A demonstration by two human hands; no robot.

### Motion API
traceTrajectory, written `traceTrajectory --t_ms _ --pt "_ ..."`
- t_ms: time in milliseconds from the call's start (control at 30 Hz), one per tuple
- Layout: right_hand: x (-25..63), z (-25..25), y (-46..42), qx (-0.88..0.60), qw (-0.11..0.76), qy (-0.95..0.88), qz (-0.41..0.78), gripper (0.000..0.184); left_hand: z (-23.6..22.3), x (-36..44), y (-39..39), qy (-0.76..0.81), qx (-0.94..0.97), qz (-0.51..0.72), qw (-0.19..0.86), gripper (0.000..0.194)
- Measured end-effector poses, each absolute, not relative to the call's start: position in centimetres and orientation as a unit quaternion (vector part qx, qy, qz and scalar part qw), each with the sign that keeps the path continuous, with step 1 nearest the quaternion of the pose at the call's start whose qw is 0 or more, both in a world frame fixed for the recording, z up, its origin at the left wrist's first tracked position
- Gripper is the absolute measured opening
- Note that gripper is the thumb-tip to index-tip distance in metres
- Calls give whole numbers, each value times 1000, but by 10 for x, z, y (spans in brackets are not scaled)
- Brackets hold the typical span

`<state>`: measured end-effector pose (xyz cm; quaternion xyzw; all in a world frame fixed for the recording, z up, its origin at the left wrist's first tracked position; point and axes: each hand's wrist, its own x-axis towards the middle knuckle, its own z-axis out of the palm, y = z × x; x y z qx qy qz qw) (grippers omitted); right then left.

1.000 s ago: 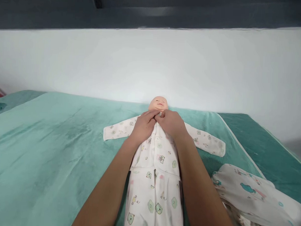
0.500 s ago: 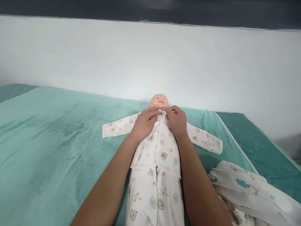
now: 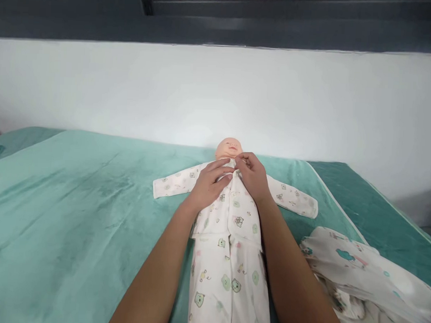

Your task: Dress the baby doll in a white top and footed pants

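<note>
Doll (image 3: 229,148) in a printed sleepsuit (image 3: 230,237), laid on its back on a teal blanket (image 3: 75,213) that covers the bed, head toward the white wall (image 3: 218,95), sleeves spread out flat to either side.

Handling: the sleepsuit looks like thin, soft cotton, light and limp, so it likely bunches and slides over the doll's body instead of holding any shape. The doll's head appears to be smooth, hard plastic; the body under the cloth is hidden, so its stiffness cannot be told. Best hold on the garment is probably at the two front edges near the neckline, where the placket meets, not the loose sleeves or legs.

Position relative to hands: the collar lies directly under both hands, just below the chin. Left hand (image 3: 209,185) rests fingers-flat on the chest, pressing the fabric down. Right hand (image 3: 252,177) is curled at the neckline, fingertips apparently pinching the top edge of the sleepsuit, though the exact grip is small in view. The two hands touch or nearly touch at the centre front.

Adjacent: a second printed garment (image 3: 356,275) lies crumpled on the blanket, off the right forearm, apart from the doll.
</note>
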<state>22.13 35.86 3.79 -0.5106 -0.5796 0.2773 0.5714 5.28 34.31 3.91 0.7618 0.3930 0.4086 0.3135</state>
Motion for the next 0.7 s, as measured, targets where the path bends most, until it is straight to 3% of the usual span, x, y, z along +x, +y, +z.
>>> traceTrajectory --t_ms 300,400,600,700 --pt "213 63 330 -413 641 -541 355 20 35 50 340 393 751 426 316 28" --pt "214 63 330 -428 600 -586 338 14 36 51 340 395 749 422 324 29" --pt "230 50 330 -484 479 -698 222 31 39 52 338 400 751 411 327 29" --pt "234 47 327 -491 455 -723 171 22 39 51 335 406 750 409 324 31"
